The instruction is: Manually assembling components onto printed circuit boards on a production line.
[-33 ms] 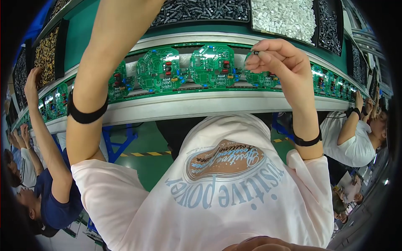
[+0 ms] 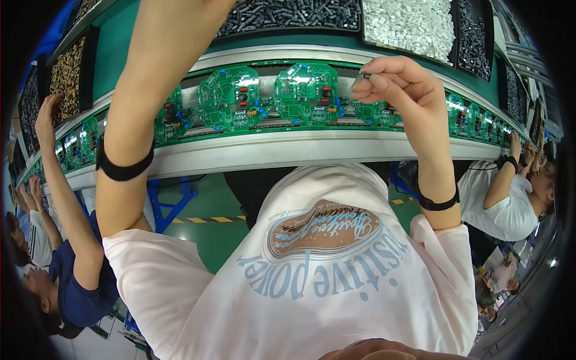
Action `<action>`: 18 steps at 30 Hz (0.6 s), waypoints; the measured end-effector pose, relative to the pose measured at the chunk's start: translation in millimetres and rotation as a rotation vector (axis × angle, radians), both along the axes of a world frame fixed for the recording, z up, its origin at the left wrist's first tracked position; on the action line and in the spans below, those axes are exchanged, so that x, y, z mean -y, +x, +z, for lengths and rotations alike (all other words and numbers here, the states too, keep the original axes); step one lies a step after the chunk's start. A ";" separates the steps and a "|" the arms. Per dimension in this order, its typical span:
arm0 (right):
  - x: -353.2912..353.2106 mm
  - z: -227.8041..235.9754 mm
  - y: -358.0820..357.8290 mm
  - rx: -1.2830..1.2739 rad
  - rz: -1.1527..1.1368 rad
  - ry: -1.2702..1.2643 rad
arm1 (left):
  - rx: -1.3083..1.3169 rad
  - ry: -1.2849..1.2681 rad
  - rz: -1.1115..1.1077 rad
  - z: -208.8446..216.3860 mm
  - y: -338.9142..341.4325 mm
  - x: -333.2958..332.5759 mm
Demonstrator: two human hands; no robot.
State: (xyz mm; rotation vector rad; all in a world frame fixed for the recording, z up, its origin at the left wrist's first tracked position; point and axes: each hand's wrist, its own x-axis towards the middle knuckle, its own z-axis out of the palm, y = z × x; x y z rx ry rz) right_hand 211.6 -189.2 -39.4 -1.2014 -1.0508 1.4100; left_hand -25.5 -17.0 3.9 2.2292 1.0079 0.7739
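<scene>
Pinching a dark component (image 2: 364, 75) — right hand (image 2: 411, 90)

The circuit boards (image 2: 225, 114) were bright green, dotted with red, blue, black and yellow components (image 2: 243, 97), and the rail (image 2: 270, 151) was pale silver-grey. Green coloured the bench top (image 2: 117, 39) too. The small part (image 2: 364, 76) in the right hand (image 2: 405, 87) looked dark. One heap of loose parts (image 2: 294, 15) was dark grey, a second heap (image 2: 408, 27) white, a third heap (image 2: 67, 72) mixed yellow and black. The wristbands (image 2: 124, 172) were plain black. The wearer's shirt (image 2: 294, 324) was white, printed with a brown oval (image 2: 300, 237) and pale blue lettering (image 2: 298, 283); one co-worker's shirt (image 2: 75, 282) was navy. Yellow-and-black stripes (image 2: 210, 220) marked the green floor (image 2: 219, 249).
</scene>
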 end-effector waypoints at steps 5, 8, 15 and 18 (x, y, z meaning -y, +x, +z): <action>-3.8 -10.7 -23.8 0.330 -0.110 0.207 | -0.016 -0.035 -0.008 1.8 -19.4 16.0; -10.1 -14.1 -40.1 0.706 -0.111 0.284 | -0.063 -0.187 0.082 -1.7 -31.5 24.7; -23.0 -33.5 -45.8 0.992 -0.124 0.349 | 0.045 -0.405 -0.102 -40.8 -65.9 24.5; -25.1 -37.0 -45.0 0.960 -0.118 0.335 | 0.083 -0.480 -0.157 -45.5 -69.4 23.1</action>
